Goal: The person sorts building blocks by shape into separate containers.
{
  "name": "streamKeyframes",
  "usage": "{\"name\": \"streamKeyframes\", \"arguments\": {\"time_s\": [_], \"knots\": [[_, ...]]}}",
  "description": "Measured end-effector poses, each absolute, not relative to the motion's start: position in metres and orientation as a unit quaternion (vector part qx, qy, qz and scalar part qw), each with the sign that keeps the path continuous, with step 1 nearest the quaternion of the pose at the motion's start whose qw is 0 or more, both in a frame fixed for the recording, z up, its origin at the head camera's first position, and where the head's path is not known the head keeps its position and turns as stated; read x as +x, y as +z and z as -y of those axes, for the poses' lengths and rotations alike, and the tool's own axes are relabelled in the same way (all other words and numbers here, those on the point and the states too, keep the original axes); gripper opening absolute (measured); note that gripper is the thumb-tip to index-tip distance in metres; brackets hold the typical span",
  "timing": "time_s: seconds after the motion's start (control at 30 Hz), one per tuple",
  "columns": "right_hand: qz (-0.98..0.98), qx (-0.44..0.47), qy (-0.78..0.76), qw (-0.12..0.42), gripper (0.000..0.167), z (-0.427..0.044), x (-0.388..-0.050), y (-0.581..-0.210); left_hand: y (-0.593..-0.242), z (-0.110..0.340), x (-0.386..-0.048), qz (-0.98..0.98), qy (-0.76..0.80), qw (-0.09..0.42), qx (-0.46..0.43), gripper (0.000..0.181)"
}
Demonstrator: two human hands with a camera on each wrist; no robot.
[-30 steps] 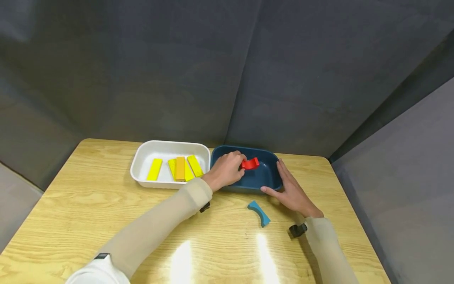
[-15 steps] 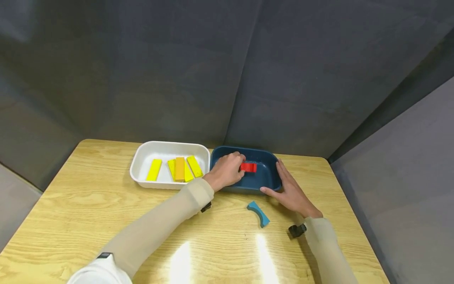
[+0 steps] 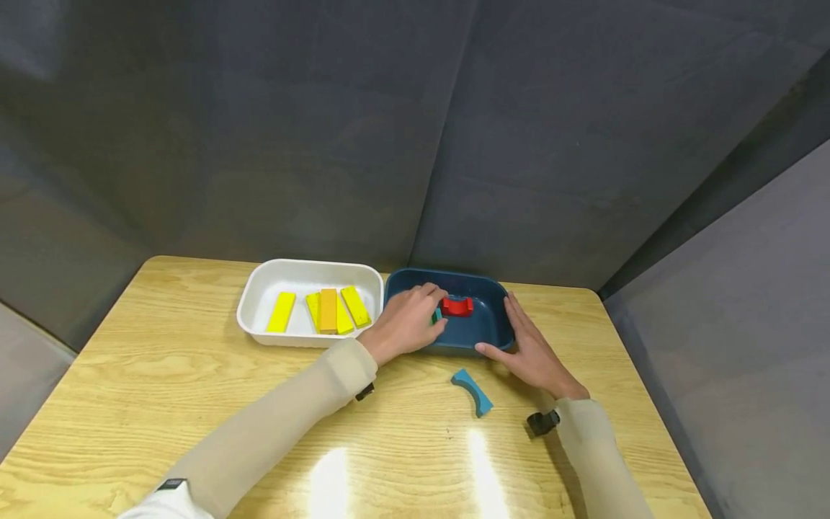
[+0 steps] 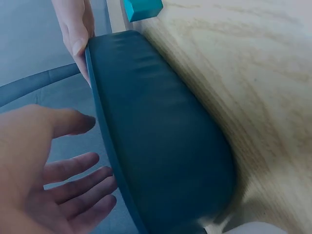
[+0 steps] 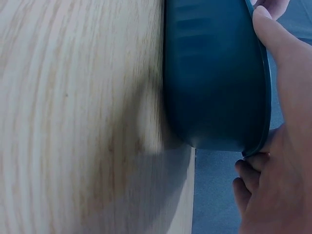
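A red arch block (image 3: pixel 457 308) lies in the dark blue bin (image 3: pixel 480 333), just right of my left hand (image 3: pixel 406 321). That hand reaches over the bin with its thumb and fingers apart, and in the left wrist view its fingers hold nothing. Between its thumb and fingers, a small part of a green-blue block (image 3: pixel 436 315) shows in the bin; the rest is hidden. My right hand (image 3: pixel 534 353) grips the bin's right near corner, thumb on the near rim and fingers along the right end. A blue arch block (image 3: pixel 472 392) lies on the table in front.
A white bin (image 3: pixel 259 333) stands against the dark bin's left side. In it lie several yellow blocks (image 3: pixel 282 312) and an orange block (image 3: pixel 328 311). A grey cloth wall (image 3: pixel 311 130) rises behind the wooden table (image 3: pixel 194 389).
My left hand has lowered the red arch block into the dark bin, let it go and drawn back slightly to the left. My right hand has stayed at the bin's corner.
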State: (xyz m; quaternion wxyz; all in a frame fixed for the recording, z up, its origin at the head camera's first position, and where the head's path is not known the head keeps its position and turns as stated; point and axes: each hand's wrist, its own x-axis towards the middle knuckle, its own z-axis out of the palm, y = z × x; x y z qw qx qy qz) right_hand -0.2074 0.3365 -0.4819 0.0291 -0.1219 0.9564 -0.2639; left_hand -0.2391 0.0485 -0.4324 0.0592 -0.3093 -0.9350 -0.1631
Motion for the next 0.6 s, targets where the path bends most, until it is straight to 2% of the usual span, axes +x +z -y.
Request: {"name": "streamKeyframes", "arguments": {"time_s": [0.6], "knots": [[-0.957, -0.117, -0.264, 0.031, 0.118, -0.338, -0.211, -0.482, -0.435, -0.024, -0.189, 0.906, -0.222, 0.095, -0.349, 0.059]]}}
